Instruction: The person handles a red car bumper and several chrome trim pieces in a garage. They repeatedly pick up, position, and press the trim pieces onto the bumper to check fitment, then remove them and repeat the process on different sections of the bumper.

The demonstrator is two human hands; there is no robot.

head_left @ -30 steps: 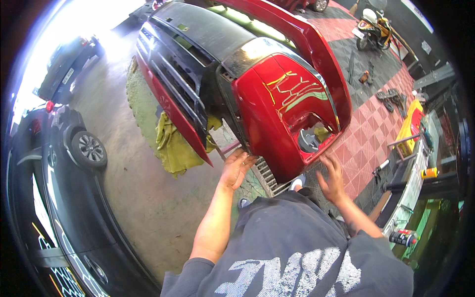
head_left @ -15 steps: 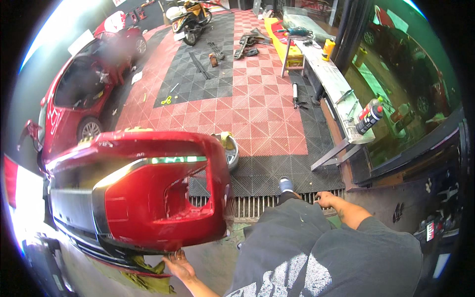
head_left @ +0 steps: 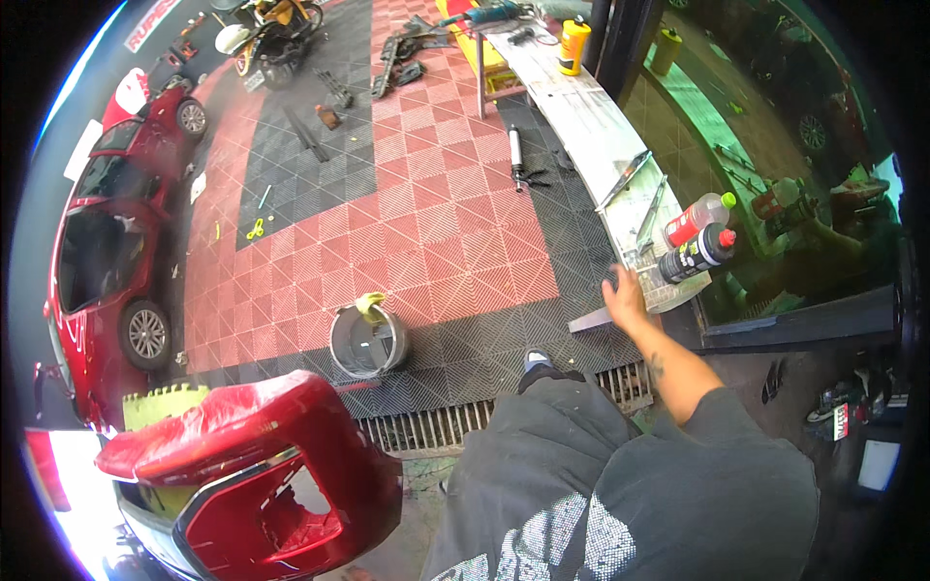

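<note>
A red car bumper (head_left: 242,436), glossy with a black grille section and an opening in its corner, fills the lower left. At its lower edge only a sliver of my left hand (head_left: 356,573) shows, and its fingers are mostly hidden. My right hand (head_left: 627,300) is stretched out to the near end of the long white bench (head_left: 591,111), fingers apart, with nothing visible in it. Just beyond it on the bench are a black bottle with a red cap (head_left: 697,254), a red-labelled bottle with a green cap (head_left: 699,221) and long thin tools (head_left: 639,198).
A bucket (head_left: 368,344) with a yellowish cloth on its rim stands on the red and black tiled floor beyond the bumper. A drain grate (head_left: 436,426) crosses near my feet. A caulking gun (head_left: 518,160) lies beside the bench. Red cars (head_left: 107,261) stand at left, motorcycle (head_left: 271,39) behind.
My right hand has moved forward from my side to the bench end. The view has swung right, so the bumper sits lower left, and my left hand has nearly left the picture.
</note>
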